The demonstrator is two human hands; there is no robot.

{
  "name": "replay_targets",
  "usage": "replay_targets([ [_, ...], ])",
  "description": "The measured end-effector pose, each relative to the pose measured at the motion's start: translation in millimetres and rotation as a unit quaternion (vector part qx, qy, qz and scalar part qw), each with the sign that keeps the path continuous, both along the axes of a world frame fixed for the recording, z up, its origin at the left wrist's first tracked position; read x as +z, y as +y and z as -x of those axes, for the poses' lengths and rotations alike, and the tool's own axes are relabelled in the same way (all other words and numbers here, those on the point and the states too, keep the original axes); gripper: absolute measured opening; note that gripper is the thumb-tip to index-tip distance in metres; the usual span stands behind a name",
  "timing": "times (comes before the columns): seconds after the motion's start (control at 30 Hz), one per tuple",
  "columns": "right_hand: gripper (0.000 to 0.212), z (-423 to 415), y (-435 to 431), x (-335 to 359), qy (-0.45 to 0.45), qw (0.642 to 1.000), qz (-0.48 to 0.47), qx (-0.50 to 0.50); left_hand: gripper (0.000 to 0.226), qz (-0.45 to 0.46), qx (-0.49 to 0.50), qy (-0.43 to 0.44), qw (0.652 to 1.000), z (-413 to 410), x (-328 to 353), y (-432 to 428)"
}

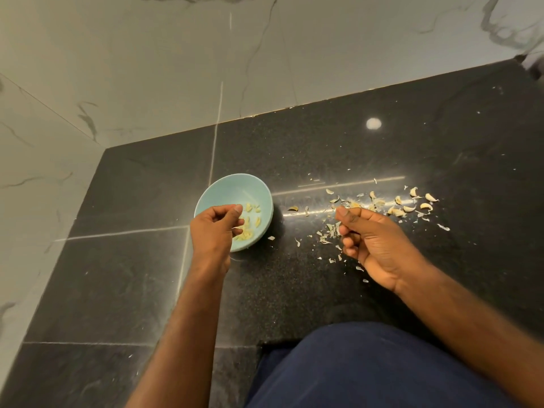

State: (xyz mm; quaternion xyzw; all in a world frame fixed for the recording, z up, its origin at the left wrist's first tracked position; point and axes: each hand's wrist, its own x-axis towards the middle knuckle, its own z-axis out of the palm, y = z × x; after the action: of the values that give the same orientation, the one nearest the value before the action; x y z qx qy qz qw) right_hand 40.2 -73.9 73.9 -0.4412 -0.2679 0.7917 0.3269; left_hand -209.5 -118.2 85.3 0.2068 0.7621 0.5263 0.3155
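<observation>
navy trouser leg fills the near right, resting on the black tiled floor where the person sits. both bare forearms reach out from there. the left hand hangs over the near rim of a pale blue bowl, fingers curled in and thumb tip close to the forefinger; i cannot tell whether anything is pinched between them. the bowl stands on the floor toward the far left corner, where the two marble walls meet, and peeled garlic cloves lie in its bottom. the right hand is held just above the floor to the right of the bowl, palm turned left, fingers curled and thumb raised; a pale scrap shows at its fingertips, but i cannot tell if it is gripped or lying beneath. papery skins are scattered around that hand. unpeeled cloves lie in a loose cluster beyond it, nearer the far edge.
</observation>
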Motion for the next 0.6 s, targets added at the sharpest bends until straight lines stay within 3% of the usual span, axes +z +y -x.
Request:
replay_targets([
  [0.2,0.015,-5.2,-1.6,-4.1,-0.018,1.000,-0.012,-0.009,0.017,-0.008,-0.007,-0.021,1.000,-9.2,-6.5,1.4],
  [0.3,0.027,-8.0,-0.2,-5.8,-0.043,0.999,-0.026,-0.006,0.020,-0.034,-0.031,-0.007,0.999,-28.2,-3.6,1.3],
  [0.4,0.041,-18.7,4.1,-5.1,-0.093,0.994,-0.062,-0.009,0.030,-0.070,-0.109,0.007,0.992,-55.3,-0.9,1.3],
  [0.53,0.034,-52.4,15.9,-7.9,-0.222,0.963,-0.136,-0.070,0.017,-0.065,-0.246,0.001,0.967,-95.8,-13.1,0.5],
  [0.6,0.032,-67.9,18.1,-15.0,-0.288,0.939,-0.180,-0.046,0.015,-0.045,-0.303,0.012,0.952,-114.5,-25.3,0.5],
])
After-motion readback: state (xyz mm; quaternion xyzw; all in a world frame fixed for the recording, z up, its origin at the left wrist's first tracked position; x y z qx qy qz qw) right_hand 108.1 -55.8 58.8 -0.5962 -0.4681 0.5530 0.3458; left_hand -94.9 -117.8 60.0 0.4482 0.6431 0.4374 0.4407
